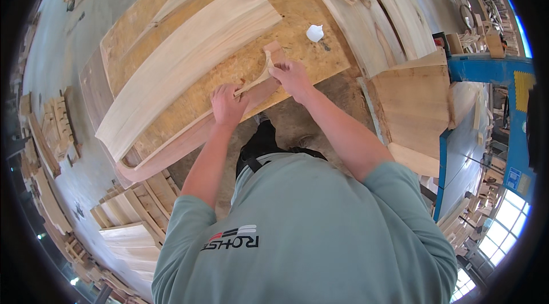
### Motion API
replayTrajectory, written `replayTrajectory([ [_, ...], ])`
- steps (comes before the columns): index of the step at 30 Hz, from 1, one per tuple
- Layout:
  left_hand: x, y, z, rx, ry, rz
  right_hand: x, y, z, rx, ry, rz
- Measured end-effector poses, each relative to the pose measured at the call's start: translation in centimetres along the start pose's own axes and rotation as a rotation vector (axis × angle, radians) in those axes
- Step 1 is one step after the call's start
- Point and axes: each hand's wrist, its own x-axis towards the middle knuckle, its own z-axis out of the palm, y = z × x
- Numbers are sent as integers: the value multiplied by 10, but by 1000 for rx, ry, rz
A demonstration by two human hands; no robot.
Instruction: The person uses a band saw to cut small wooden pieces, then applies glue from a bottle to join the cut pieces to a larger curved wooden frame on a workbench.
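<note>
A slim pale wooden piece with a flared, curved end (262,73) lies along the near edge of the work table. My right hand (293,80) pinches it close to that flared end. Further left, my left hand (229,105) has its fingers closed over the same piece. Beyond my left hand, a pale strip runs on to a hooked end; whether it is all one piece is hidden by the hand. Underneath lies a reddish-brown board (177,154) with a curved outline. A wide pale plank (189,55) rests just behind both hands.
The worn plywood tabletop (300,9) carries a small white object (314,33) at the right. Long boards (366,24) stand to the right, by a blue machine frame (477,68). Stacked wood pieces (128,212) sit at lower left, with more timber along the floor.
</note>
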Motion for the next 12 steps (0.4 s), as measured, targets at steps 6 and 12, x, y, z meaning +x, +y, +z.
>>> replayTrajectory([
  [6,-32,59,-27,35,-130,189,-91,20,-46,77,71,-20],
  [12,-79,168,46,-144,-335,552,-224,100,-149,234,280,44],
])
